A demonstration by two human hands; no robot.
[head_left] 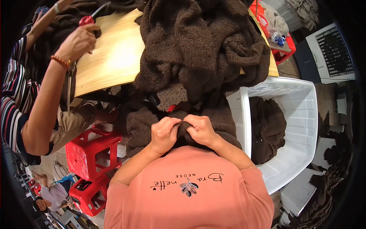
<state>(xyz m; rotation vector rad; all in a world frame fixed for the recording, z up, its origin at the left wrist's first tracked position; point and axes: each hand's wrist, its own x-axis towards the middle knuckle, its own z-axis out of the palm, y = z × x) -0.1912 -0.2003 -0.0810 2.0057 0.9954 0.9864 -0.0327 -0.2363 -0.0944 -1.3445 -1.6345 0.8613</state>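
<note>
Light glares off the pale wooden tabletop [110, 53]; at lower left, red plastic stools [79, 157] stand on the speckled floor [172, 95].

1. Your salmon-pink shirt [187, 208] bears dark script lettering [215, 178] across the chest, split into two parts and upside down in your view.
2. Between those parts, you have a short line of small block capitals [185, 176], also upside down.

Knits [198, 42] heaped on a table [108, 53] show a garment workshop.
</note>
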